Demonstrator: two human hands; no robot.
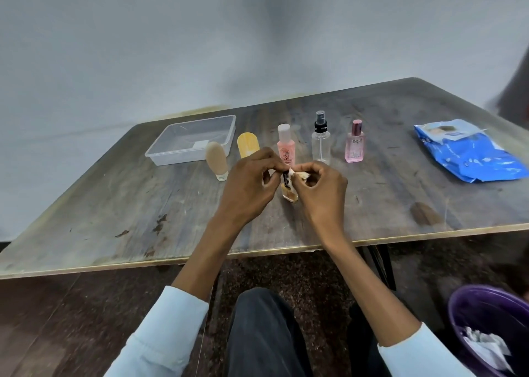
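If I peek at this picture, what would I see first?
First, in the middle of the table, the left hand grips a small amber bottle, while the right hand pinches a stained white wipe at its top. Just behind them, a pink bottle and a clear spray bottle stand in a row. A bright blue packet lies at the table's far right.

Single view, head-worn, wide-angle. Looks fwd and down from just behind near edge of table (pixel 114 199), close in. Centres on left hand (pixel 249 182) and right hand (pixel 320 189), w/ small bottle (pixel 289 195) and wipe (pixel 299 174) between them. Takes in wall (pixel 171 47) across upper half, floor (pixel 57 319) and knee (pixel 263 328) along bottom, purple bin (pixel 481 311) cut off at lower right.
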